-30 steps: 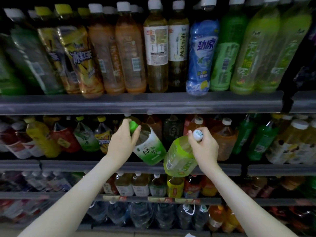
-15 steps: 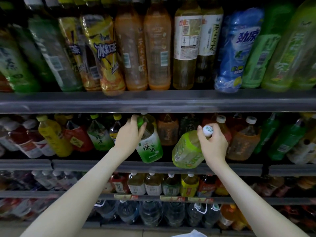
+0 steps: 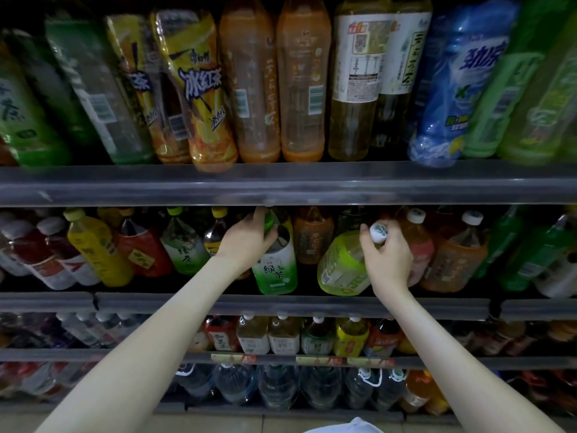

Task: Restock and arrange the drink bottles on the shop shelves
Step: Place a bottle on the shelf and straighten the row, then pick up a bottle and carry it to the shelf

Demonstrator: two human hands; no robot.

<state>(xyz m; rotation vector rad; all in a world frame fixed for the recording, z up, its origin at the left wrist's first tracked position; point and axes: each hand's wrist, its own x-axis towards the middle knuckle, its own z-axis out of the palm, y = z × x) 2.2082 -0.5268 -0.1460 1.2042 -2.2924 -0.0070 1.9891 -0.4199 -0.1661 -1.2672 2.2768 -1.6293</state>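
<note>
Here, the left hand (image 3: 246,242) grips a green-tea bottle (image 3: 274,270) by its neck while the right hand (image 3: 388,256) pinches a lime bottle (image 3: 342,267) below its cap, both leaning at the near edge of the middle shelf (image 3: 281,304); seating them upright likely comes next.

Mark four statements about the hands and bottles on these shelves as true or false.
1. The left hand grips the neck of the green-capped plastic bottle with a white and green label. True.
2. The right hand holds an orange bottle. False: it grips the white cap of the lime-green plastic bottle.
3. The lime-green plastic bottle stands upright. False: it is tilted, cap up and to the right.
4. The blue-wrapped plastic bottle stands on the shelf above both hands. True.
</note>
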